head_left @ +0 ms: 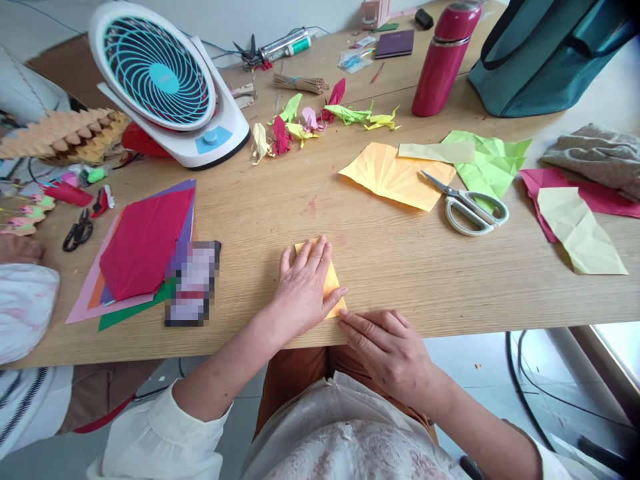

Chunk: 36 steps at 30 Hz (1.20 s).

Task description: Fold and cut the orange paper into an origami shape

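Observation:
A small folded yellow paper (332, 279) lies on the wooden table (400, 260) near its front edge. My left hand (303, 283) rests flat on top of it, fingers stretched out, and covers most of it. My right hand (387, 347) lies at the table's edge just right of the paper, fingers extended, fingertips touching the paper's lower right corner. Neither hand grips anything.
A stack of coloured sheets (143, 247) lies at left, with a fan (160, 80) behind it. Scissors (473, 207) rest by an orange creased sheet (397, 177) and green paper (487, 163). Several paper cranes (320, 120), a red flask (445, 57) and a teal bag (545, 53) stand farther back.

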Tool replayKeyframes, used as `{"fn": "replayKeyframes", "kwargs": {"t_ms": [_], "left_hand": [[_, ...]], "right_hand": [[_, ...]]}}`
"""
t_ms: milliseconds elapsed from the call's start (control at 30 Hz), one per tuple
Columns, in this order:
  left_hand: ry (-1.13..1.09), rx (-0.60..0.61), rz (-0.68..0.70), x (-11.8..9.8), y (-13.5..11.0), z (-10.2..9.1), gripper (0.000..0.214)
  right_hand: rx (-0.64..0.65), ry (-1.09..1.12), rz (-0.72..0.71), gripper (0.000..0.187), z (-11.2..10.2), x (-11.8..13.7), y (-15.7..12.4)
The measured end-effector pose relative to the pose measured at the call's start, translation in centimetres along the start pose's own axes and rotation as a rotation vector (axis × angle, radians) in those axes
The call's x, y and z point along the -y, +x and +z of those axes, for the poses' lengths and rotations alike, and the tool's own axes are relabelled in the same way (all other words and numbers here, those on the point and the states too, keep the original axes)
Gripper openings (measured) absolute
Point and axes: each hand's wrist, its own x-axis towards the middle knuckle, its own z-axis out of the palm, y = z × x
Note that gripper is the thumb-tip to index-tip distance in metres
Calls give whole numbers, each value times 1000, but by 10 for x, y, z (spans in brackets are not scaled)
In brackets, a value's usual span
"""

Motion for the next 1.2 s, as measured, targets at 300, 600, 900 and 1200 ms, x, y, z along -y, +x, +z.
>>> {"fn": "replayKeyframes", "kwargs": {"t_ms": [300,600,900,1200], "left_hand": [[-53,99,-71,9,28,-3,87],[-171,118,-210,34,76,-3,84],[-177,-86,-189,35,75,-9,70],[-206,-95,143,16,-10,17,59]], "right_hand": [[30,-6,-2,32,-3,0,-1],[67,-4,3,32,-3,-1,-3],[41,-7,-14,31,-4,-2,0],[34,-21,5,29,-3,3,0]]}}
